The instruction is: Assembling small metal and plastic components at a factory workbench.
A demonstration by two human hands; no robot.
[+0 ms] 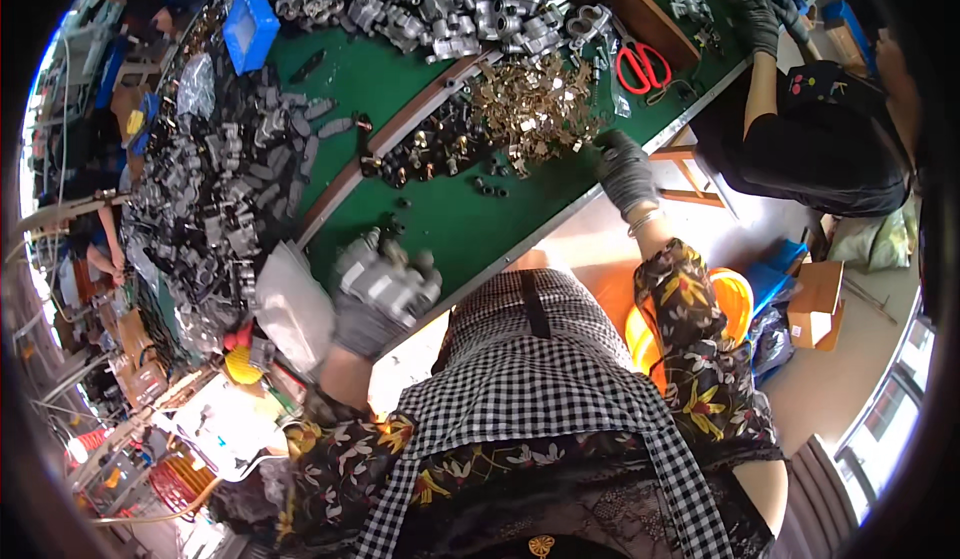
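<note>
My left hand point(368, 325), in a dark grey glove, is closed around a silver metal casting point(385, 281) above the near edge of the green table. Motion blurs the casting a little. My right hand point(627, 174), gloved alike, is at the table's edge, beside a heap of small brass-coloured clips point(535, 109). Its fingers are curled, and what they may hold is hidden. Left of the clips lies a group of small black and brass fittings point(435, 149). A few small black parts point(490, 188) are scattered on the green surface point(465, 224) between my hands.
Silver castings point(450, 9) are heaped at the back; dark and grey parts point(220, 199) pile up at left. Wooden strips point(425, 104) divide the table. Red-handled scissors point(642, 67), a blue bin point(250, 29) and a white bag point(292, 299) lie around. A co-worker's gloved hand point(757, 24) works at far right.
</note>
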